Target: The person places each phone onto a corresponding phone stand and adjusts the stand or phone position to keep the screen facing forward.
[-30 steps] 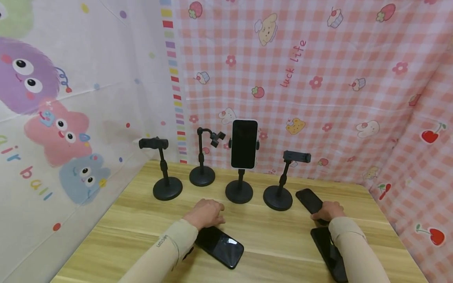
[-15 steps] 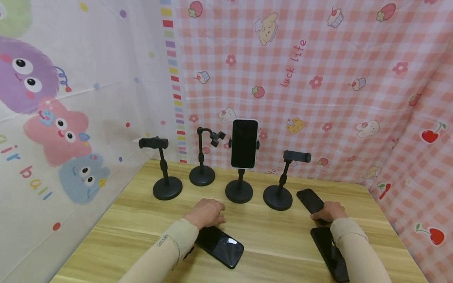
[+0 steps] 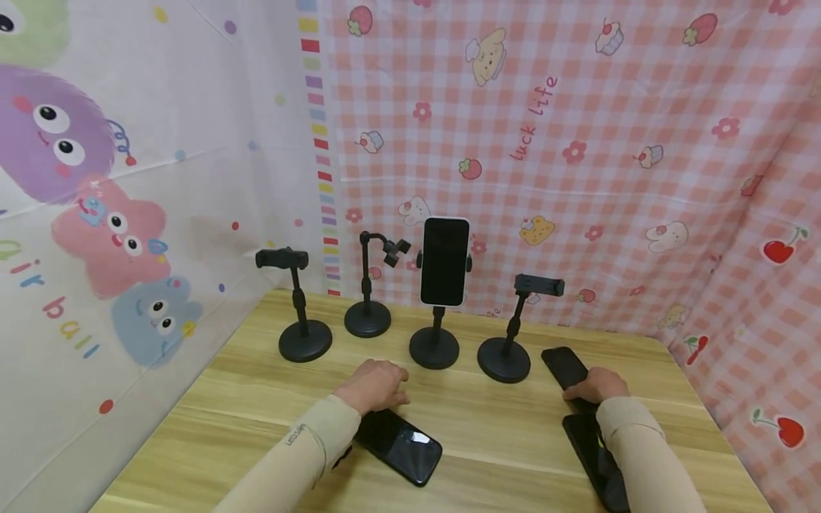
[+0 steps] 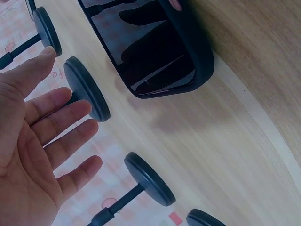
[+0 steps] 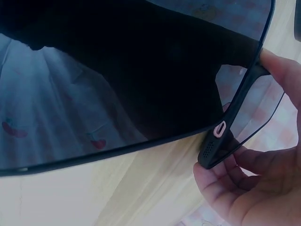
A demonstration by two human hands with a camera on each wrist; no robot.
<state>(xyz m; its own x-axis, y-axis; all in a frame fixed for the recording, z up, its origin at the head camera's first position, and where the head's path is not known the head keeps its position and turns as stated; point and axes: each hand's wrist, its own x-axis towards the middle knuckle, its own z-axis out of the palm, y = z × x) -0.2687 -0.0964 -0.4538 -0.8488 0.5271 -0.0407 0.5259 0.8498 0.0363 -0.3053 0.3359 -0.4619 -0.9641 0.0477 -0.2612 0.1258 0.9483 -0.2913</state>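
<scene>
My right hand (image 3: 601, 385) holds a black smartphone (image 3: 563, 367) at the back right of the table, thumb on one long edge and fingers on the other. The right wrist view shows that phone's end with its charging port (image 5: 219, 129). Just nearer lies another dark smartphone (image 3: 593, 456), partly covered by my right sleeve. On the left, my left hand (image 3: 372, 387) hovers beyond a third dark smartphone (image 3: 407, 452) lying screen up. Its fingers are spread and relaxed in the left wrist view, palm (image 4: 28, 169) bare.
Behind the hands stand several black phone stands: one far left (image 3: 304, 340), one with a bent neck (image 3: 368, 318), one bearing a white-edged phone (image 3: 445, 261), and one to the right (image 3: 503, 358). Patterned cloth (image 3: 545, 178) hangs behind the wooden table (image 3: 487, 427).
The phone in my right hand has shifted slightly to the right and nearer, together with the hand. My left hand stays in place. The head view has tilted a little.
</scene>
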